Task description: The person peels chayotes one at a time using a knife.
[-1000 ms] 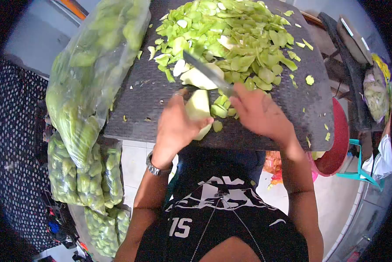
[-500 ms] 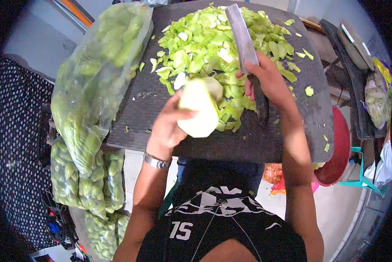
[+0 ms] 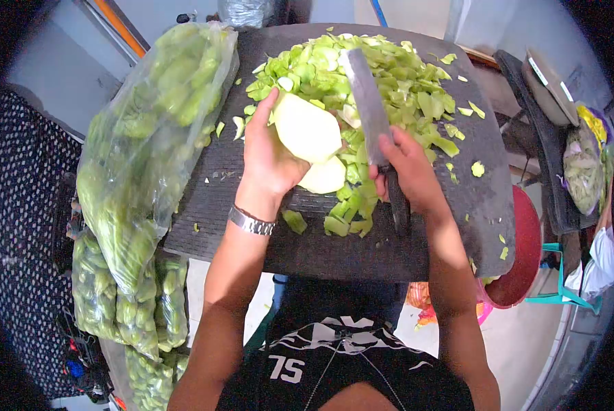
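Note:
My left hand (image 3: 269, 154) holds a peeled, pale green-white vegetable (image 3: 308, 129) that looks like a chayote. Its fingers are mostly hidden behind it. Just below, close to the same hand, is a second peeled piece (image 3: 325, 176); I cannot tell whether the hand touches it. A broad-bladed knife (image 3: 367, 99) is gripped by its dark handle in my right hand (image 3: 406, 171). The blade points away from me, to the right of the vegetable and apart from it. Beneath both hands, a heap of green peelings (image 3: 410, 85) spreads over the dark table (image 3: 232, 236).
A large clear bag of green produce (image 3: 153, 123) lies along the table's left edge. More filled bags (image 3: 139, 308) stand below it. Right of the table are a red tub (image 3: 519, 253) and a teal stool (image 3: 560, 281). Loose peel scraps (image 3: 478, 168) dot the right side.
My left hand has turned palm upward and tilted the vegetable. The knife has come slightly nearer to me and still stays apart from it. The camera view has shifted a little.

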